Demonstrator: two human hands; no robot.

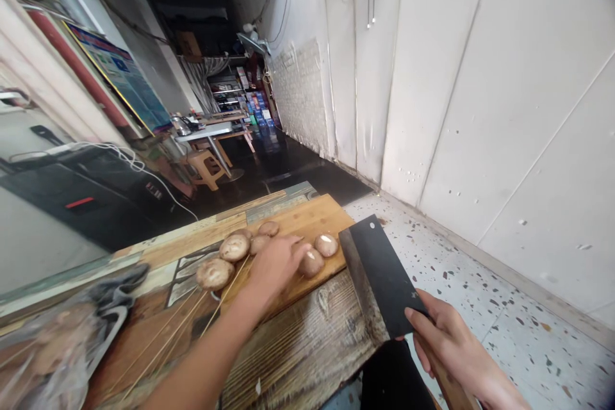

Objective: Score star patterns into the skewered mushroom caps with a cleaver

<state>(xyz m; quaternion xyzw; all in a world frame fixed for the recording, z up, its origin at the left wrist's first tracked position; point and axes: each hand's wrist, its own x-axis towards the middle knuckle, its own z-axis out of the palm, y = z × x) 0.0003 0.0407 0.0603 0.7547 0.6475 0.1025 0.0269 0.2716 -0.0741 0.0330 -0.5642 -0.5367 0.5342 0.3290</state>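
My left hand (276,262) reaches over a wooden cutting board (307,214) and rests with curled fingers on a brown mushroom (311,262). Several more mushrooms (234,246) lie on the board around it, and one (214,273) sits at the near left. Thin bamboo skewers (192,314) lie under my forearm. My right hand (451,339) grips the wooden handle of a dark cleaver (384,272), whose blade hangs past the table's right edge, off the board.
The board lies on a worn wooden table (307,346). A clear plastic bag (52,346) sits at the near left. Speckled floor (480,282) and a white wall are to the right. Stools and a table stand far back in a dark corridor.
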